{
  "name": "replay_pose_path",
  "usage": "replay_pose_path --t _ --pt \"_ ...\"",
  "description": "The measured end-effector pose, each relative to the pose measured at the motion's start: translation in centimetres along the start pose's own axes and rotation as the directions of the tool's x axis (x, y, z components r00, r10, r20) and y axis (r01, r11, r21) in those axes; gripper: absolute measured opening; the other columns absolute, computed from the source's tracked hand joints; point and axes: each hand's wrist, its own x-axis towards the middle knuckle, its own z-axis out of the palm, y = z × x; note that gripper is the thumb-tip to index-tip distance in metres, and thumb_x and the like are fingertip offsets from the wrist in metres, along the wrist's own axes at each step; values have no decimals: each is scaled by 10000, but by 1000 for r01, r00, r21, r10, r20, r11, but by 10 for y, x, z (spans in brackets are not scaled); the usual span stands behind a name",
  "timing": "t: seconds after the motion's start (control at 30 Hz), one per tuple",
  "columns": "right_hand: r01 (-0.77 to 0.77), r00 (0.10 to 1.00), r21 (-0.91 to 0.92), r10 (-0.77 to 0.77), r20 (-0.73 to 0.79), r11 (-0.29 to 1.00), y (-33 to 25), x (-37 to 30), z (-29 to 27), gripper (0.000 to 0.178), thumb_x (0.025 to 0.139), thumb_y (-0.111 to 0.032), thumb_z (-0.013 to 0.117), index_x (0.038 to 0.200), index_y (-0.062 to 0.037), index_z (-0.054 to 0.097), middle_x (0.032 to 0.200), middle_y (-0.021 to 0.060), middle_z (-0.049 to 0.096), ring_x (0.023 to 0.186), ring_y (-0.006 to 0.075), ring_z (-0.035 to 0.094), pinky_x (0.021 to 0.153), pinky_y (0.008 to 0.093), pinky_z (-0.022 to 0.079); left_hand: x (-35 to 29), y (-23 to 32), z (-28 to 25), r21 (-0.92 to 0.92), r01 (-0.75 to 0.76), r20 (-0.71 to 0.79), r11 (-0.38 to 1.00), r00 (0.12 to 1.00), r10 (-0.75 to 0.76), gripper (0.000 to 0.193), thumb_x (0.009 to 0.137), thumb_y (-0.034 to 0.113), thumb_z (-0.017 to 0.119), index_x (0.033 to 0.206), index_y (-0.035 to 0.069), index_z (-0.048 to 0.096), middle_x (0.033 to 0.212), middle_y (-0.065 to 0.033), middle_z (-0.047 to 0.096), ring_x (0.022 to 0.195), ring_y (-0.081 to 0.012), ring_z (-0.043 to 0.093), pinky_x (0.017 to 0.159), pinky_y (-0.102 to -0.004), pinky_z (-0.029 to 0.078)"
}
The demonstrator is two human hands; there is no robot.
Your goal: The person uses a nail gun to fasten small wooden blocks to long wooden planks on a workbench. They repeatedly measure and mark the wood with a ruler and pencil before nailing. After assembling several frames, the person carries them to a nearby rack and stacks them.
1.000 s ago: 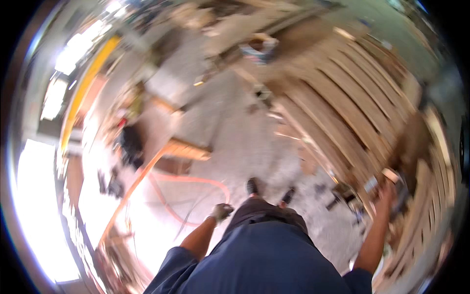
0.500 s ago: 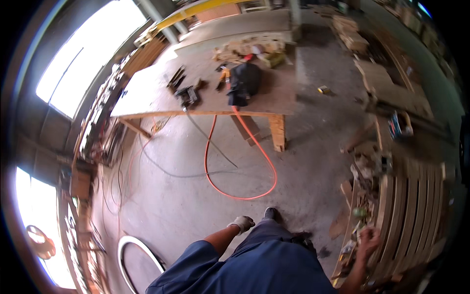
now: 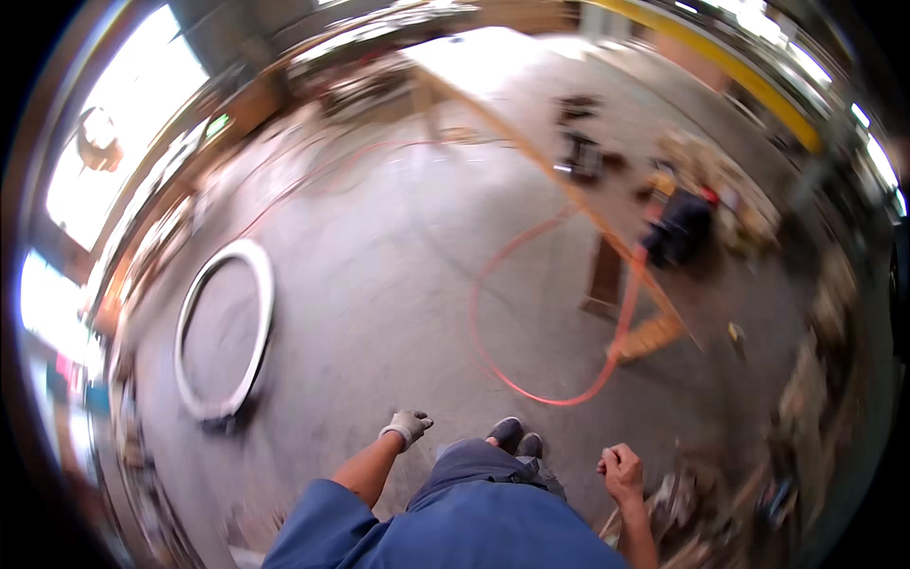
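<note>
My left hand (image 3: 408,428), in a pale work glove, hangs over the concrete floor in front of my left thigh. Its fingers are loosely apart and nothing shows in them. My bare right hand (image 3: 623,472) is out to my right with the fingers curled in and pressed together; whether something small lies inside is hidden. Neither hand touches anything around it. Ahead, an orange hose (image 3: 555,402) loops down to the floor from the wooden worktable (image 3: 474,95).
Blurred on the table are a black bag-like bundle (image 3: 679,228), a dark tool (image 3: 580,156) and wood scraps. A large white ring (image 3: 263,294) lies on the floor at left. Wood pieces (image 3: 678,498) are heaped at my right. Shelves line the left wall.
My view has swung left, so the table now sits to the right and the white ring shows whole. My right hand has come away from the slatted wood and clutter.
</note>
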Motion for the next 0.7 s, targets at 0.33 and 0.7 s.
replay_pose_path --t 0.33,0.7 --pt "289 814 132 -316 487 948 -142 129 137 323 1067 -203 501 798 -30 546 633 62 594 542 145 613 534 299 535 -156 -212 98 243 362 106 900 912 -396 529 998 542 551 1235 113 751 1327 -174 684 1262 -371 630 1034 -474 509" --pt "125 647 173 -213 732 977 -248 144 383 426 1055 -312 601 721 -57 533 576 43 544 488 147 574 468 308 486 -80 -216 20 -153 324 -51 934 941 -335 464 966 487 585 1289 187 731 1350 -123 680 1304 -358 600 1093 -452 477"
